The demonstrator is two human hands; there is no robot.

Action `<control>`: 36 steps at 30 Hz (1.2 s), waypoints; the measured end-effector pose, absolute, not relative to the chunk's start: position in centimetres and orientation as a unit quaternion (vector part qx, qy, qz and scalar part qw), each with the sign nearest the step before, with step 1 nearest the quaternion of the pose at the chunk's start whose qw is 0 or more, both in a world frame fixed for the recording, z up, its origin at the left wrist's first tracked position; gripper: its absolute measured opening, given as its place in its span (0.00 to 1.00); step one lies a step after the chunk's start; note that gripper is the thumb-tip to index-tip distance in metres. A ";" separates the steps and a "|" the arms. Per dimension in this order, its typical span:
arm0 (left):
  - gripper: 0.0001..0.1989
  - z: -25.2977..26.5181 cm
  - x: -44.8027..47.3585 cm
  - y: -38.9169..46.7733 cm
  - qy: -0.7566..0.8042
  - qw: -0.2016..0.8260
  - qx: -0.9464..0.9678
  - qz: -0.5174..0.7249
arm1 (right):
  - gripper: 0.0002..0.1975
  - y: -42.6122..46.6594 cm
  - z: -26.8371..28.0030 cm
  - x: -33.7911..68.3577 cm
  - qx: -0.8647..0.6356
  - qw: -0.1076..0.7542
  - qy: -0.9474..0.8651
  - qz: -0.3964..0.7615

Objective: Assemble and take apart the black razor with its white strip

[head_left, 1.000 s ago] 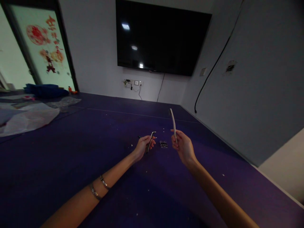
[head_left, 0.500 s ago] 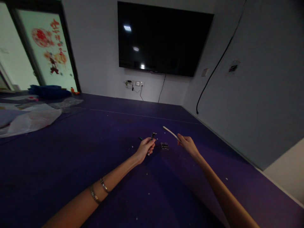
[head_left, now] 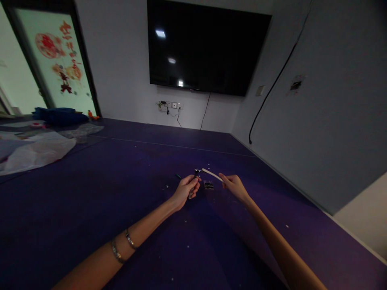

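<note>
My left hand [head_left: 187, 188] is closed round the handle of a razor [head_left: 197, 172], whose dark T-shaped head points up past my thumb. My right hand [head_left: 234, 186] grips one end of a slim off-white stick, toothbrush-like in shape [head_left: 212, 174]. Its free tip reaches left to the razor's head; whether the two touch I cannot tell. Between my hands, a small dark pack with clear edges [head_left: 208, 185] lies on the purple surface [head_left: 136, 209]. A thin dark green item [head_left: 178, 176] lies just beyond my left hand, partly hidden by it.
Small white bits are scattered over the surface. At the far left lie clear plastic sheeting [head_left: 45, 153], a dark blue cloth bundle [head_left: 60, 116] and an orange item [head_left: 91, 115]. A black cable [head_left: 266, 104] hangs along the right wall, and a television [head_left: 208, 48] hangs ahead.
My right hand has moved left, bringing the stick's tip from apart to right by the razor's head. My left hand keeps its hold on the razor, nearly in place.
</note>
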State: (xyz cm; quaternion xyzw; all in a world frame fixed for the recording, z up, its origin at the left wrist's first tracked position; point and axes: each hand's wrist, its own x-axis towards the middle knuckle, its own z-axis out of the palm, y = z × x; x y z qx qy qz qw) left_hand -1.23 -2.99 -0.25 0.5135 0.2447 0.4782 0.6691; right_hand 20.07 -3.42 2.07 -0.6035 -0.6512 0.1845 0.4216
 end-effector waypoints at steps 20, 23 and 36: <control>0.12 1.1 -1.0 -4.5 0.142 0.794 0.432 0.403 | 0.26 -3.5 1.4 18.5 -0.557 0.514 -0.642 0.115; 0.12 1.1 -1.0 -4.6 0.132 0.799 0.428 0.400 | 0.26 -3.6 0.8 18.6 -0.554 0.509 -0.651 0.102; 0.11 1.4 -0.9 -4.9 0.137 0.803 0.416 0.403 | 0.25 -3.3 0.2 19.1 -0.557 0.525 -0.642 0.024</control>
